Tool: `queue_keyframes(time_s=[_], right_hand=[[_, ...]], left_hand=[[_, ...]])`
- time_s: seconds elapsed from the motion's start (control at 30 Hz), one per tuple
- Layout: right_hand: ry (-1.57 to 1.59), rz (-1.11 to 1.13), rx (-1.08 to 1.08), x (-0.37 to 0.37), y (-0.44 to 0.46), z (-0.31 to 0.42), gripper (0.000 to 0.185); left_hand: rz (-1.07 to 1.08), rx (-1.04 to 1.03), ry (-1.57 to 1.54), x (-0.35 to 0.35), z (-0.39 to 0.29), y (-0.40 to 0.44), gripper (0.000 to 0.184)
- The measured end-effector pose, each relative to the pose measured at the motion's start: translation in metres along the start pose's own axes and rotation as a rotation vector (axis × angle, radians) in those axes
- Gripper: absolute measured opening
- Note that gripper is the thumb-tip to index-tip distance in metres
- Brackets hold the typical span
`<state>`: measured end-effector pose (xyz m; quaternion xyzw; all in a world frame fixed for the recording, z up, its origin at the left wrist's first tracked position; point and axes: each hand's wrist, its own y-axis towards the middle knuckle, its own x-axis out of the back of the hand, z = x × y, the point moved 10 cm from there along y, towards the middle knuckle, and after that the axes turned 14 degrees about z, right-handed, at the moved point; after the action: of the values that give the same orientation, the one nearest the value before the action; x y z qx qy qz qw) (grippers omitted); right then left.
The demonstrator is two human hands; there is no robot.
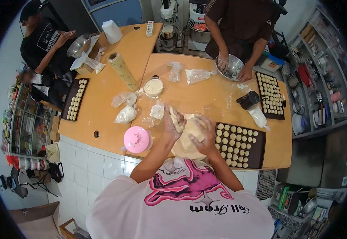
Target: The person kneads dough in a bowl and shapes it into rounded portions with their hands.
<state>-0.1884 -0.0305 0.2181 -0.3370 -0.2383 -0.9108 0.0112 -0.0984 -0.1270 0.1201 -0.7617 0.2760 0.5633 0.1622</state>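
Observation:
A piece of pale dough (176, 119) is gripped in my left hand (171, 124), its fingers wrapped round it. Just to the right, my right hand (206, 135) rests on a larger mass of dough (186, 144), its fingers apart. That dough lies on a round pale surface at the table's front edge. Right of my right hand is a dark tray (256, 153) with rows of small round dough balls. To the left of my left forearm stands a container with a pink lid (136, 139). A small white heap (157, 110) lies beyond my left hand.
Across the table (205, 99), a person works in a metal bowl (230, 67). Two people are at the far left near another bowl (79, 45). A plastic wrap roll (123, 71), flour bags, a dark jar (248, 100) and two further trays of dough balls stand around.

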Motion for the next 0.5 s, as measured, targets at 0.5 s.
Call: queue_keyframes(time_s=[0.5], right_hand=[[-0.246,-0.070,0.084,0.012,0.003,0.012,0.058]], left_hand=[[0.255,0.580,0.617,-0.041,0.079,-0.030,0.092]])
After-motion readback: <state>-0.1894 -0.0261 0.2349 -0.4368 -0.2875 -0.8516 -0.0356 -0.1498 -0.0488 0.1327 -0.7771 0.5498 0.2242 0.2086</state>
